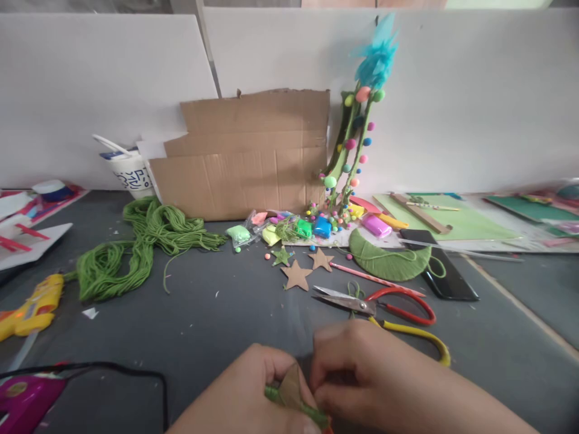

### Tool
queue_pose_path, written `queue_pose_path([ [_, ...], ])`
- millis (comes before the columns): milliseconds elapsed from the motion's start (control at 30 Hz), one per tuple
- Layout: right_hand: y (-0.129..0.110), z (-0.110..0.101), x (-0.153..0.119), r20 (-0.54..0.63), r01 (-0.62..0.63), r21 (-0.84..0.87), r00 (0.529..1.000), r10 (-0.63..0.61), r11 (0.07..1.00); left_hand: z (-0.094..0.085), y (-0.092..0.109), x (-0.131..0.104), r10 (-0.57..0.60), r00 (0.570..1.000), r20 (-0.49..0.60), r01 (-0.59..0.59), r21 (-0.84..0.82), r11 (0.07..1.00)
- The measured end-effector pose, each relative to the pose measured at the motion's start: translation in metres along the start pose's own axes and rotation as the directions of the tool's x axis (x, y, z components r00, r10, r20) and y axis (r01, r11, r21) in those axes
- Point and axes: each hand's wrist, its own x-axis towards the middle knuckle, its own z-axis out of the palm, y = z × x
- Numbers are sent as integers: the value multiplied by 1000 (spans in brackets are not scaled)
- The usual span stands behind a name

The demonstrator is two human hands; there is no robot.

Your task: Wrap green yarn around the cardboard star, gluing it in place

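Observation:
At the bottom edge, my left hand (246, 392) is closed round a small cardboard piece (291, 386) with a pointed tip, partly wrapped in green yarn. Right beside it, my right hand (362, 367) is curled with its fingers pressed together; what it pinches, if anything, is hidden. Just beyond lie scissors (362, 304) with red and yellow handles, blades parted. Two bare cardboard stars (297, 276) and a smaller green-wrapped star (283, 257) rest farther back. A large skein of green yarn (117, 265) spreads across the left side.
A yellow glue gun (36, 307), a magenta tool (31, 398) and a black cord (113, 366) occupy the left. On the right are a green-wrapped crescent (389, 256), a phone (452, 277) and a pencil (375, 279). Behind stand a cardboard sheet (244, 181) and a pompom-trimmed decoration (348, 138).

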Motion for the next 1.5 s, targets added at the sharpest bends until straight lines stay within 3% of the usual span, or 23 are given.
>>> queue_pose_path([
  [133, -3, 5, 2, -65, 8, -179, 998, -20, 984, 2, -1, 4, -10, 999, 47, 11, -19, 1000],
  [400, -1, 11, 4, -23, 60, -456, 997, -79, 888, 5, -12, 14, 41, 997, 59, -39, -42, 998],
  [500, 1, 11, 4, -74, 38, -434, 994, -78, 900, 5, -11, 15, 57, 997, 48, -55, -50, 997],
  [667, -1, 7, 3, -126, -5, -320, 991, -37, 947, 2, -11, 12, 85, 985, 153, -67, -123, 990],
  [800, -8, 1, 1, -93, -43, -195, 995, 25, 980, 2, -12, 12, 78, 984, 159, -55, -143, 988],
  [1033, -14, -2, 1, -54, -67, -182, 997, 58, 981, 7, -8, 10, 98, 981, 168, -64, -193, 979],
  [1200, -13, 2, 1, -128, -90, -188, 989, 67, 978, 10, -9, 12, 85, 993, 82, -77, -101, 992],
  [1333, -11, 8, 3, -171, -66, -206, 985, 31, 976, 11, -12, 16, 141, 989, -40, -142, -13, 990],
  [1500, -12, 16, 4, -192, 15, -334, 978, -84, 943, 9, -8, 15, 76, 990, -120, -98, -192, 976],
])
